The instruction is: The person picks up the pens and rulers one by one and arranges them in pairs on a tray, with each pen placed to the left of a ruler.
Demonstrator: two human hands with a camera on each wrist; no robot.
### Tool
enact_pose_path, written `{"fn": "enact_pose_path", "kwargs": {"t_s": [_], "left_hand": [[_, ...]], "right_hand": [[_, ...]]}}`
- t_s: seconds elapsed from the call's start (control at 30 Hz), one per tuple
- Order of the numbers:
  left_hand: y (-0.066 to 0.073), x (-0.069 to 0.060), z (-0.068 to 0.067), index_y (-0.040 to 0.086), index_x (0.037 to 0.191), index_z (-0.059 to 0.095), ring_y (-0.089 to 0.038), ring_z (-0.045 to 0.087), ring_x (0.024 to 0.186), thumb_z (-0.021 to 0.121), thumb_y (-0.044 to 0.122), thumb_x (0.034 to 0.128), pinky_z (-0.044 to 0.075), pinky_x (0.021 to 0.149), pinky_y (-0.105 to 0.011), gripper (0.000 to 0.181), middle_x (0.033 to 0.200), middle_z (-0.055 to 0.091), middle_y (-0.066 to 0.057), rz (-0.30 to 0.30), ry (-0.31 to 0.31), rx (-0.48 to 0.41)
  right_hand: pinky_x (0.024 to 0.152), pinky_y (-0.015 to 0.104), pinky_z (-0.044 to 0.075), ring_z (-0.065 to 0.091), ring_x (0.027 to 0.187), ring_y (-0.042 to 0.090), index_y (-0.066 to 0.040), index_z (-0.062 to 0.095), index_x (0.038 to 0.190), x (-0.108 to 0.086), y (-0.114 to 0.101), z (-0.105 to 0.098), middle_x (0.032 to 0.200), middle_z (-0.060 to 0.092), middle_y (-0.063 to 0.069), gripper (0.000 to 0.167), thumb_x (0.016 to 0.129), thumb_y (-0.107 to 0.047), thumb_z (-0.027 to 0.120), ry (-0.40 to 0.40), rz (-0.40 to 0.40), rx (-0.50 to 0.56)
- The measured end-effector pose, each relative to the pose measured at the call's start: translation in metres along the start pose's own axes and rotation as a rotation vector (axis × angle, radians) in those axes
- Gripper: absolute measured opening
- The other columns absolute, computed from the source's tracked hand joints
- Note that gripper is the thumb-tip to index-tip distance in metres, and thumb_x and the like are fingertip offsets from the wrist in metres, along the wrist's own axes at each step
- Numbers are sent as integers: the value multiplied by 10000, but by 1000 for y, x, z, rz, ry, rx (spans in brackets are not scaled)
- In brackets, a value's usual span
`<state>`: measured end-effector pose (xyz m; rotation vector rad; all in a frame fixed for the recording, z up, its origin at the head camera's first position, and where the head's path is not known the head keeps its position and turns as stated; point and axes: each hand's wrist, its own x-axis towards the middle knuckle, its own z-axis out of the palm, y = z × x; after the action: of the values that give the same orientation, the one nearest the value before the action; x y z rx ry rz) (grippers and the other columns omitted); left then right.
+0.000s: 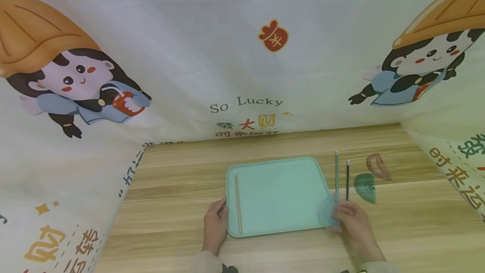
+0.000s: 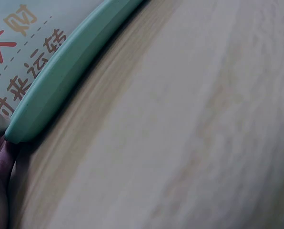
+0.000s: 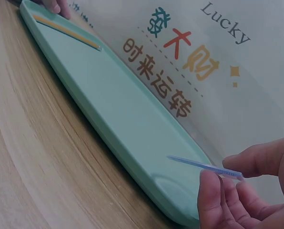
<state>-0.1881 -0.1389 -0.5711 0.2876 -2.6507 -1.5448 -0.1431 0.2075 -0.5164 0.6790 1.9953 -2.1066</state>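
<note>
My left hand grips the left rim of a mint-green tray; the left wrist view shows the thumb and fingers around the tray's edge. In my right hand a clear blue protractor is pinched between thumb and fingers, over the tray's near right corner. The right wrist view shows the protractor nearly edge-on, above the tray floor. A yellow pencil lies inside the tray along its left side.
Right of the tray lie a green pencil and a black pencil. Beyond them are a green protractor and a reddish protractor. Printed cloth walls enclose the wooden tabletop at the back and sides.
</note>
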Motion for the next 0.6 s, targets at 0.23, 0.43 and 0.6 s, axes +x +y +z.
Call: {"fn": "enact_pose_path", "kwargs": {"t_s": [0.23, 0.43, 0.6], "left_hand": [[-2, 0, 1, 56, 1328, 520, -281, 571, 1198, 486, 113, 981, 533, 1032, -343, 354, 1271, 572, -116, -7, -3, 1], [-2, 0, 1, 51, 1330, 518, -276, 576, 1195, 485, 107, 979, 533, 1027, -319, 357, 1259, 576, -114, 3, 1, -6], [0, 0, 0, 49, 1328, 521, -275, 579, 1190, 489, 104, 977, 537, 1020, -309, 356, 1259, 576, -115, 11, 3, -14]], "right_hand": [[689, 228, 634, 606, 757, 14, 85, 334, 1317, 2, -1, 11, 891, 604, -109, 517, 868, 15, 580, -27, -7, 7], [713, 217, 628, 598, 786, -1, 69, 322, 1346, 4, -3, 20, 985, 615, -54, 533, 886, -19, 576, -37, -8, -19], [726, 216, 630, 603, 791, 6, 75, 333, 1346, 6, -5, 29, 1101, 611, 58, 527, 888, -25, 574, -42, -26, -33]]}}
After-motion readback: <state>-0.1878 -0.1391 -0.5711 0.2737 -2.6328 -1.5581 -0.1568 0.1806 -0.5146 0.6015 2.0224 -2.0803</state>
